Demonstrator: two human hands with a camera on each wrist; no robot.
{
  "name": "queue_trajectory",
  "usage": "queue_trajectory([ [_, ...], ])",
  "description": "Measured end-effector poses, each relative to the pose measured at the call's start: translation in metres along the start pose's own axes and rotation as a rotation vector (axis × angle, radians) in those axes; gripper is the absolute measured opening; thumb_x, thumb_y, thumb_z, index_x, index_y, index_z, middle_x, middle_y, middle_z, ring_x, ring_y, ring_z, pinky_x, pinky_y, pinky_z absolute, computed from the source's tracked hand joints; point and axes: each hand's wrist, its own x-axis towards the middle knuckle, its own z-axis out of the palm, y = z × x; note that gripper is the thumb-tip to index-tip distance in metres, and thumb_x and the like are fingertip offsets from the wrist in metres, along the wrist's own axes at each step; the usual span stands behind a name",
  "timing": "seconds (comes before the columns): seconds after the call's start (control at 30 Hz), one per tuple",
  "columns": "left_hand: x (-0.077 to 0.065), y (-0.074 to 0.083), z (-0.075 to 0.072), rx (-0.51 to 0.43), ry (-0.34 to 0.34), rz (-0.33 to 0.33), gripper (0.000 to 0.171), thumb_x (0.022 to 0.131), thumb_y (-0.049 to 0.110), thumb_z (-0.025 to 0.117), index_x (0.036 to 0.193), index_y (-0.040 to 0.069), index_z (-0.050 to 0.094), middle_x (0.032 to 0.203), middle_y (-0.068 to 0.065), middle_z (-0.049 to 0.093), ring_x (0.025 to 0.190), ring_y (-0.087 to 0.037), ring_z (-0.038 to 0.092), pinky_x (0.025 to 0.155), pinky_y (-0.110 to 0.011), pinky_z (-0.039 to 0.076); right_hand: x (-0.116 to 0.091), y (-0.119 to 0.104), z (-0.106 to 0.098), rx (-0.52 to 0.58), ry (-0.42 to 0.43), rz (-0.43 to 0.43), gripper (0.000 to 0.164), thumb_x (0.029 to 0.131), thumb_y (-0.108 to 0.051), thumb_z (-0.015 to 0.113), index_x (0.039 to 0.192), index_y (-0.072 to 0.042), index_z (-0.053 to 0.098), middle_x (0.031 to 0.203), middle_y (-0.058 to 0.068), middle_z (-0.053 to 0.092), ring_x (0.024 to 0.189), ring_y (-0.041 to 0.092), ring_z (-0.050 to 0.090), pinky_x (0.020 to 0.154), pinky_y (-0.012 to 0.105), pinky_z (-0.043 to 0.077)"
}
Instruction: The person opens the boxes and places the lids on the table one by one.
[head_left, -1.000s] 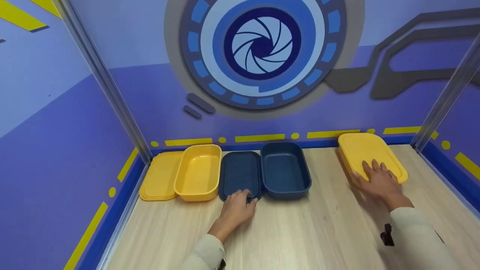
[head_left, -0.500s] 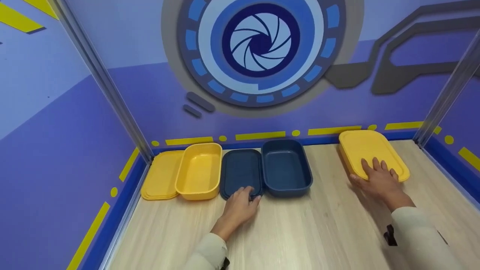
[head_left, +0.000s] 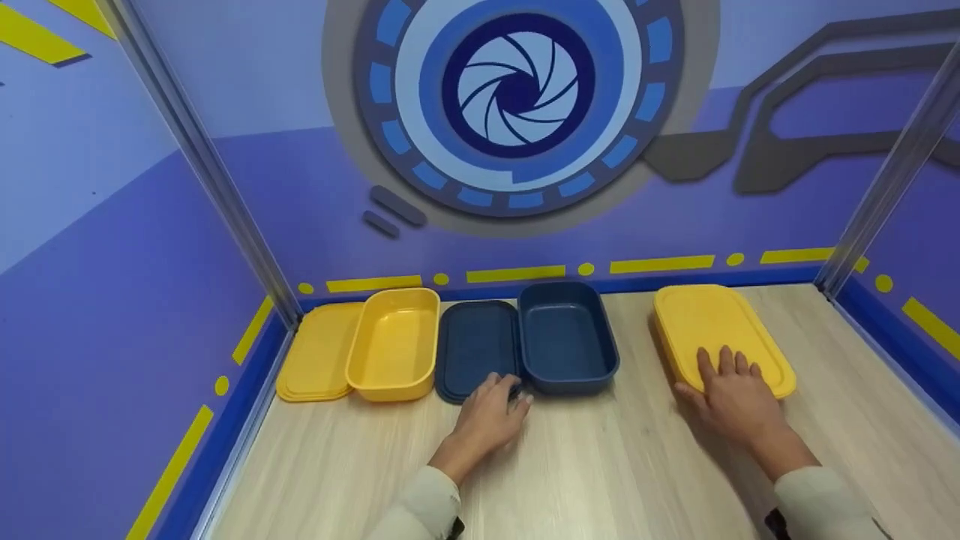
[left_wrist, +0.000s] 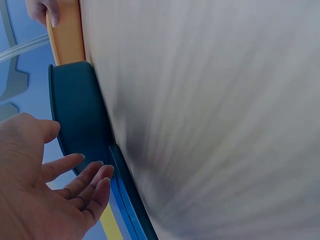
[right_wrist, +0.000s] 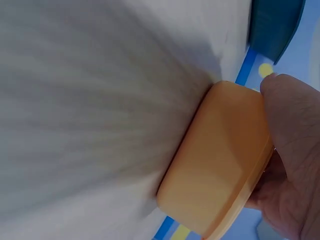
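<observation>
In the head view my right hand lies on the near end of a yellow lidded food container, fingers straight across its lid and thumb at its left edge. The right wrist view shows that container's side wall, with the hand at its lid rim. My left hand is at the near end of a dark blue lid, fingers loosely bent and holding nothing. An uncovered dark blue container stands right of that lid. In the left wrist view the left hand has its fingers apart.
A yellow lid lies at the far left, beside an uncovered yellow container. The row stands near the printed back wall of the wooden table. Side walls with metal corner posts close in left and right.
The yellow lidded container has moved toward me and a little left under my right hand. My left hand has shifted slightly right along the dark blue lid's near end.
</observation>
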Motion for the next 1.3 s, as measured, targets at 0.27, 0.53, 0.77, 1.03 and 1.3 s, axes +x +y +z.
queue_trajectory([
  [0.27, -0.003, 0.013, 0.004, -0.012, -0.018, 0.034, 0.047, 0.107, 0.045, 0.061, 0.142, 0.014, 0.066, 0.137, -0.013, 0.066, 0.128, -0.032, 0.066, 0.109, -0.051, 0.054, -0.020, -0.024, -0.001, -0.024, 0.011, -0.034, 0.084, 0.104, -0.065, 0.054, 0.155, 0.002, 0.049, 0.150, 0.046, 0.047, 0.135, 0.066, 0.051, 0.110, 0.075, 0.044],
  [0.53, -0.004, 0.036, 0.020, -0.022, -0.048, 0.097, 0.047, 0.106, 0.047, 0.060, 0.141, 0.016, 0.066, 0.127, -0.008, 0.067, 0.115, -0.027, 0.068, 0.101, -0.047, 0.056, -0.041, -0.046, 0.000, -0.045, 0.106, -0.071, 0.082, 0.101, -0.064, 0.061, 0.148, 0.003, 0.057, 0.142, 0.043, 0.057, 0.127, 0.060, 0.061, 0.103, 0.070, 0.053],
  [0.77, -0.004, 0.055, 0.038, -0.002, -0.098, 0.077, 0.047, 0.104, 0.047, 0.063, 0.137, 0.013, 0.069, 0.130, -0.011, 0.070, 0.124, -0.034, 0.067, 0.108, -0.049, 0.053, -0.041, -0.055, 0.000, -0.057, 0.135, -0.094, 0.080, 0.099, -0.063, 0.064, 0.143, 0.004, 0.062, 0.136, 0.042, 0.062, 0.120, 0.057, 0.067, 0.097, 0.068, 0.057],
  [1.03, 0.004, 0.085, 0.056, -0.105, -0.208, 0.233, 0.050, 0.106, 0.047, 0.061, 0.149, 0.019, 0.061, 0.142, 0.004, 0.068, 0.133, -0.015, 0.062, 0.112, -0.034, 0.051, -0.043, -0.055, 0.003, -0.118, 0.219, -0.113, 0.074, 0.099, -0.057, 0.068, 0.137, 0.006, 0.065, 0.126, 0.040, 0.066, 0.109, 0.053, 0.070, 0.090, 0.064, 0.061],
  [1.3, 0.011, 0.110, 0.082, -0.054, -0.281, 0.340, 0.057, 0.109, 0.040, 0.058, 0.161, 0.019, 0.048, 0.164, 0.005, 0.053, 0.155, -0.015, 0.048, 0.127, -0.032, 0.039, -0.042, -0.060, 0.006, -0.118, 0.218, -0.119, 0.071, 0.102, -0.052, 0.065, 0.139, 0.008, 0.063, 0.130, 0.042, 0.065, 0.114, 0.055, 0.069, 0.094, 0.065, 0.059],
])
